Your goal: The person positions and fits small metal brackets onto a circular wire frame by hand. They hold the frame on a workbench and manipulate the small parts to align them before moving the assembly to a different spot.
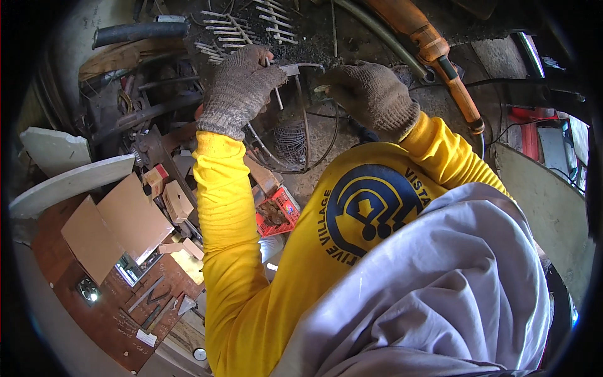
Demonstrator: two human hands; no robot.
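Both my hands wear grey-brown knitted gloves under yellow sleeves. My left hand (242,88) is closed around a thin pale rod (279,97), which sticks out past the fingers at a slant. Right beside it a small flat metal piece (291,70) sits at the top of a thin round metal hoop frame (306,129). Across the hoop, my right hand (372,95) has its fingers curled together. A small pale bit shows at its fingertips, too little to name. Whether either hand touches the hoop, I cannot tell.
Pale barred metal pieces (227,28) lie at the far side. A long orange power tool (436,53) with a cable rests at far right. Coiled wire (291,144) and a red box (279,210) lie nearer. An open cardboard box (125,217) and hand tools occupy the brown board (59,235) at left.
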